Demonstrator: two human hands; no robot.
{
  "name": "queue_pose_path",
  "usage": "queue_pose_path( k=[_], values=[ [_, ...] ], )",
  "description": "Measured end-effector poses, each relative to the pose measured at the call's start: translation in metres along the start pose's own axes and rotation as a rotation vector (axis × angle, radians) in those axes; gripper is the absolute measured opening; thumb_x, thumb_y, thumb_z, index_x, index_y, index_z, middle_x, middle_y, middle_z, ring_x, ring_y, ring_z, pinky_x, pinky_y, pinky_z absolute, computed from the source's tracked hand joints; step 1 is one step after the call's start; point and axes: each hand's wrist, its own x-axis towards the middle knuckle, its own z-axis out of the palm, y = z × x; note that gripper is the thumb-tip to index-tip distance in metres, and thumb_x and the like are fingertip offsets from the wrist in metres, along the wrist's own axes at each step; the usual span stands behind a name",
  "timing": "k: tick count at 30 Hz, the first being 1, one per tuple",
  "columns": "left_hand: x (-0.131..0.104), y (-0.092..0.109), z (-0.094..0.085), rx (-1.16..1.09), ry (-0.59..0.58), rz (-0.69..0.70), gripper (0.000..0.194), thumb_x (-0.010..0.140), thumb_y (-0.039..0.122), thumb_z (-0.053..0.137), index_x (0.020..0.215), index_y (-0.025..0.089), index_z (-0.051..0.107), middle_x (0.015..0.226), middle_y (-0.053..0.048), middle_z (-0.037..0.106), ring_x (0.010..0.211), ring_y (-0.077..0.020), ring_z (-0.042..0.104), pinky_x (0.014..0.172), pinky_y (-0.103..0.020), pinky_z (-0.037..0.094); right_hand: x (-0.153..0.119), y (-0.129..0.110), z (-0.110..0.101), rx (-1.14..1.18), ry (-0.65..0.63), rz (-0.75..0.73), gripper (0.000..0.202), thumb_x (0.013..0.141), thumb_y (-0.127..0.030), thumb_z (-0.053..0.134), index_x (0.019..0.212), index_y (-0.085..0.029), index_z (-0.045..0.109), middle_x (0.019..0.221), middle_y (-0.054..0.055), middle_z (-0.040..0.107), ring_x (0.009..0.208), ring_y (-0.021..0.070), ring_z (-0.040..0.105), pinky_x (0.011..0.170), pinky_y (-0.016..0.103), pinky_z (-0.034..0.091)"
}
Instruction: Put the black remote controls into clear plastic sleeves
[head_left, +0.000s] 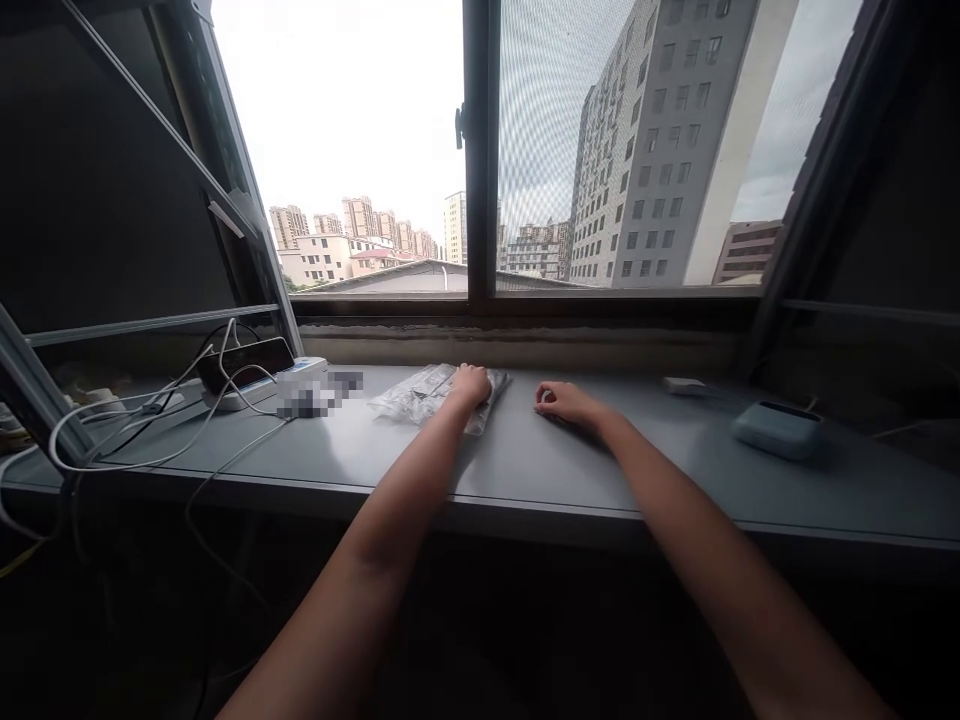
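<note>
A clear, crinkled plastic bag (420, 392) lies flat on the grey table (510, 465). My left hand (471, 383) is on the bag's right part, its fingers curled down and closed on the plastic. They cover whatever lies beneath them. To the right of the bag, apart from it, my right hand (568, 401) rests low over the tabletop. Its fingers are bent in toward the thumb in a loose pinch. Anything small between those fingertips is too hard to make out.
Left of the bag stand a phone (251, 365) and a white power strip (307, 370) among loose white cables (142, 465). On the right are a blue-grey rounded case (776, 430) and a small white object (684, 385). A window (480, 150) rises behind the table.
</note>
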Motion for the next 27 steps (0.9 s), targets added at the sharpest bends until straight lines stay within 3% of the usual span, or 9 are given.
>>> queue_pose_path(
  k=[4, 12, 14, 17, 19, 22, 25, 27],
  values=[
    [-0.003, 0.012, -0.006, -0.062, -0.032, 0.073, 0.036, 0.091, 0.026, 0.041, 0.108, 0.011, 0.07, 0.116, -0.018, 0.065, 0.115, -0.027, 0.057, 0.093, -0.033, 0.045, 0.001, 0.001, 0.001, -0.011, 0.011, 0.004, 0.008, 0.078, -0.026, 0.064, 0.081, -0.021, 0.058, 0.068, -0.002, 0.066, 0.066, 0.0133, 0.059, 0.061, 0.024, 0.039],
    [0.001, 0.016, -0.022, -0.25, -0.313, -0.013, 0.047, 0.084, 0.046, 0.061, 0.113, 0.01, 0.065, 0.106, -0.017, 0.07, 0.094, -0.0233, 0.067, 0.077, -0.027, 0.05, 0.002, 0.002, 0.002, -0.011, 0.007, 0.009, 0.01, 0.078, -0.026, 0.062, 0.085, -0.02, 0.063, 0.064, -0.002, 0.065, 0.062, 0.0124, 0.058, 0.059, 0.022, 0.04],
    [-0.001, 0.015, -0.027, -0.225, -0.266, -0.026, 0.045, 0.085, 0.044, 0.06, 0.115, 0.011, 0.064, 0.108, -0.015, 0.07, 0.097, -0.0232, 0.066, 0.079, -0.028, 0.05, 0.001, 0.001, 0.001, -0.014, 0.005, 0.011, 0.01, 0.079, -0.026, 0.061, 0.085, -0.019, 0.065, 0.064, -0.002, 0.065, 0.061, 0.0124, 0.058, 0.06, 0.022, 0.04],
    [-0.011, -0.001, -0.043, -0.076, -0.047, -0.047, 0.038, 0.088, 0.036, 0.055, 0.119, 0.017, 0.064, 0.122, -0.013, 0.065, 0.111, -0.025, 0.061, 0.088, -0.031, 0.047, 0.0, -0.001, 0.001, -0.022, -0.001, 0.016, 0.008, 0.079, -0.024, 0.06, 0.084, -0.019, 0.065, 0.063, -0.002, 0.065, 0.061, 0.0123, 0.058, 0.06, 0.023, 0.04],
    [-0.022, -0.032, -0.059, 0.024, 0.027, -0.047, 0.036, 0.09, 0.034, 0.05, 0.119, 0.019, 0.065, 0.123, -0.011, 0.065, 0.113, -0.0252, 0.06, 0.089, -0.032, 0.046, -0.001, -0.002, 0.001, -0.023, -0.001, 0.017, 0.008, 0.08, -0.023, 0.06, 0.084, -0.019, 0.066, 0.065, -0.002, 0.066, 0.062, 0.0125, 0.058, 0.06, 0.023, 0.039],
    [-0.05, -0.109, -0.084, 0.167, 0.08, -0.078, 0.037, 0.093, 0.036, 0.043, 0.12, 0.022, 0.065, 0.123, -0.008, 0.066, 0.112, -0.0226, 0.06, 0.094, -0.031, 0.042, 0.0, -0.002, 0.001, -0.01, -0.002, 0.015, 0.009, 0.08, -0.023, 0.059, 0.085, -0.02, 0.066, 0.065, -0.001, 0.066, 0.063, 0.0127, 0.058, 0.06, 0.023, 0.039],
    [-0.089, -0.196, -0.097, 0.297, -0.005, -0.162, 0.038, 0.092, 0.036, 0.042, 0.118, 0.023, 0.067, 0.128, -0.007, 0.063, 0.119, -0.0241, 0.055, 0.097, -0.031, 0.037, 0.0, -0.001, 0.002, 0.008, -0.009, 0.015, 0.009, 0.08, -0.022, 0.059, 0.085, -0.019, 0.066, 0.063, -0.001, 0.065, 0.059, 0.0128, 0.057, 0.057, 0.023, 0.039],
    [-0.117, -0.241, -0.094, 0.371, -0.064, -0.185, 0.037, 0.089, 0.037, 0.044, 0.114, 0.024, 0.069, 0.125, -0.008, 0.065, 0.119, -0.0242, 0.055, 0.1, -0.031, 0.033, 0.001, 0.001, 0.003, 0.018, -0.015, 0.013, 0.01, 0.08, -0.023, 0.058, 0.086, -0.019, 0.066, 0.061, -0.001, 0.064, 0.056, 0.0127, 0.056, 0.055, 0.023, 0.039]
  ],
)
